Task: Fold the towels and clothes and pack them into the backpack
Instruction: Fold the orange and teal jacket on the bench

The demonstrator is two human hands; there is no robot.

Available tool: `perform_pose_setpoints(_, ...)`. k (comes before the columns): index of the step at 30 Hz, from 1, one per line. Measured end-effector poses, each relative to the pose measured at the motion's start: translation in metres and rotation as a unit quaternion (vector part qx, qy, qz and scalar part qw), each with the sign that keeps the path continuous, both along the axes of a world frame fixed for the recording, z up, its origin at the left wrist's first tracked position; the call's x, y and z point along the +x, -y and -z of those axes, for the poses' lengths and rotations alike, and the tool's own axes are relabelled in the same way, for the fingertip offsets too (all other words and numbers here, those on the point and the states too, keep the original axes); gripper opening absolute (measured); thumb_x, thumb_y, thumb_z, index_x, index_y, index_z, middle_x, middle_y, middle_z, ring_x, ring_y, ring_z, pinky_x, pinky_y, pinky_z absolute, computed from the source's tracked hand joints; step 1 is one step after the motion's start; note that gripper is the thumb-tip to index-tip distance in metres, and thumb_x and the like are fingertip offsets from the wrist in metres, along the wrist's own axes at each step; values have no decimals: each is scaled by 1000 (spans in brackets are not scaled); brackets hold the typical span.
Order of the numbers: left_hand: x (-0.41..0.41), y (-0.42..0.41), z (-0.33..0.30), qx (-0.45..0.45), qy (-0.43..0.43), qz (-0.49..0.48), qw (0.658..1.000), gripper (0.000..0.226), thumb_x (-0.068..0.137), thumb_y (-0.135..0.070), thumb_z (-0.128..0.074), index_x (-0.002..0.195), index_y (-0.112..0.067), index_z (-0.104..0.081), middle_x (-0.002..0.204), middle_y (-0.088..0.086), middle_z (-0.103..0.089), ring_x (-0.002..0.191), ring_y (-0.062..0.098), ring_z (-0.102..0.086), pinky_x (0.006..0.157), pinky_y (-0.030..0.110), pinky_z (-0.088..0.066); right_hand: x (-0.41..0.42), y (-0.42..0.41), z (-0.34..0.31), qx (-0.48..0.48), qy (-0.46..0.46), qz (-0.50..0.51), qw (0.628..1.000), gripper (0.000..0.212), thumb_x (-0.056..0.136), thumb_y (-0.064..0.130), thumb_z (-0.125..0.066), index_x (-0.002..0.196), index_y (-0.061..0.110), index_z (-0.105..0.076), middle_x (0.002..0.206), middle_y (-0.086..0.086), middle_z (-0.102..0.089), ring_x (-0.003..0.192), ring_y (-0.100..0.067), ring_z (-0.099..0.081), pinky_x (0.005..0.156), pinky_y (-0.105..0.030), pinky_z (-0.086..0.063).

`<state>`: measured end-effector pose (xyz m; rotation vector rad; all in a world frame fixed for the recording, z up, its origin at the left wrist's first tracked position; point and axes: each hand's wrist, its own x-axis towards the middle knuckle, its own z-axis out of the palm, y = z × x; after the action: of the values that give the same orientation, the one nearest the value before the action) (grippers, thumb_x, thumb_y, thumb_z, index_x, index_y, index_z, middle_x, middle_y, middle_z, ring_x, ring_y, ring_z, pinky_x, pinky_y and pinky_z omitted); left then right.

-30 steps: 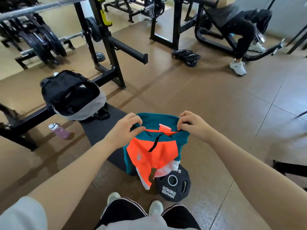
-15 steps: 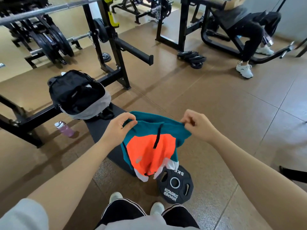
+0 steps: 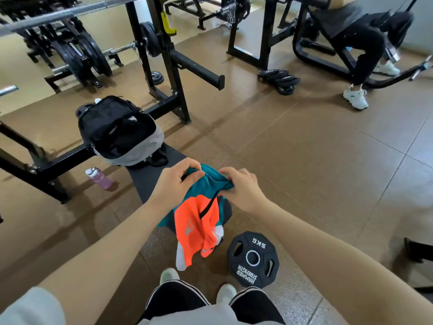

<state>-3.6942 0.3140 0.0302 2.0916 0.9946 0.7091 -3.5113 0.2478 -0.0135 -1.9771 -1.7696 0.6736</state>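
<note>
- The left hand (image 3: 174, 184) pinches the bunched teal top edge of the shorts (image 3: 199, 219), thumb and fingers curled round the cloth.
- The right hand (image 3: 241, 186) grasps the same edge just beside it, at 3 o'clock of the left hand; the 2 hands are close together but apart.
- The shorts hang in the air from that edge, long axis running from the hands toward 6 o'clock, teal band up, orange panels and white hems pointing down at the person's shoes.
- A black drawcord lies down the front of the orange panel.
- Behind the shorts, a dark bench pad (image 3: 150, 177) stretches toward 10 o'clock.
- The backpack (image 3: 119, 130), black with a grey base, sits on the far end of that pad at 10 o'clock of the hands, its mouth open and facing up.
- A pink water bottle (image 3: 99, 179) lies on the floor at 9 o'clock of the hands, near the bench frame.
- A black weight plate (image 3: 253, 259) marked 5 KG lies flat on the floor at 5 o'clock of the hands.
</note>
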Motion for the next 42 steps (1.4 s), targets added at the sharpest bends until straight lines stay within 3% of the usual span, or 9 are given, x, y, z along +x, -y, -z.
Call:
perform_pose_setpoints(5,-11,-1,-7,-53,26,-26,998,37,87,-16,-63,115,-33,-45,81,-12,-65,75,2,-62,65,16,-47,26,0,12,-61,88,-5,994,24,86,34,-61,104,19,-64,112,4,-58,115,-20,-40,97,-38,-24)
perform_pose_setpoints(10,-21,-1,11,-142,-48,13,989,16,83,-14,-68,94,-22,-59,82,-11,-66,76,10,-62,70,23,-49,50,17,12,-30,-186,173,967,9,83,4,-62,84,12,-58,80,-1,-59,75,-17,-54,64,-27,-40)
perform_pose_setpoints(14,-19,10,17,-165,-66,65,982,11,87,-19,-62,85,-28,-59,78,3,-65,69,21,-59,65,32,-48,56,36,7,7,-451,252,856,15,88,-3,-55,85,9,-62,77,-1,-67,68,-9,-63,65,-24,-48)
perform_pose_setpoints(17,-21,9,15,-153,-37,45,987,8,91,-23,-56,86,-28,-58,72,12,-63,61,28,-55,55,36,-42,56,28,-7,35,-509,244,825,15,91,-2,-49,89,6,-61,77,0,-70,69,-11,-66,65,-23,-53)
perform_pose_setpoints(24,-54,-39,27,-106,-47,-115,987,13,90,-26,-57,78,-25,-52,64,7,-57,57,13,-49,49,18,-33,29,-76,-15,13,-342,188,921,15,89,6,-55,87,11,-68,87,-19,-68,79,-25,-62,80,-45,-52)
perform_pose_setpoints(29,-82,-95,75,-113,-125,-185,968,24,91,-32,-55,80,-12,-52,65,0,-54,61,11,-48,51,19,-31,-10,-155,23,-26,-66,141,987,32,88,19,-56,57,19,-49,63,-8,-46,60,-23,-42,54,-32,-32)
perform_pose_setpoints(33,-105,-149,124,-155,-140,-238,949,25,92,-34,-52,83,-11,-53,70,7,-57,66,18,-54,54,30,-35,-34,-221,67,-92,-76,149,982,27,91,21,-53,67,10,-57,52,-2,-48,50,-18,-43,51,-30,-34)
perform_pose_setpoints(36,-118,-198,155,-219,-122,-241,938,27,93,-33,-51,86,-7,-51,69,12,-61,48,10,-59,50,32,-44,-53,-278,104,-145,-169,185,957,18,94,14,-47,91,6,-62,63,-12,-62,56,-25,-60,65,-36,-54)
perform_pose_setpoints(42,-130,-297,229,-329,-64,-226,915,21,93,-25,-54,94,-4,-51,85,13,-67,59,12,-68,66,37,-58,-78,-378,183,-179,-160,238,941,19,96,15,-40,103,11,-57,84,-9,-66,68,-17,-62,66,-30,-53)
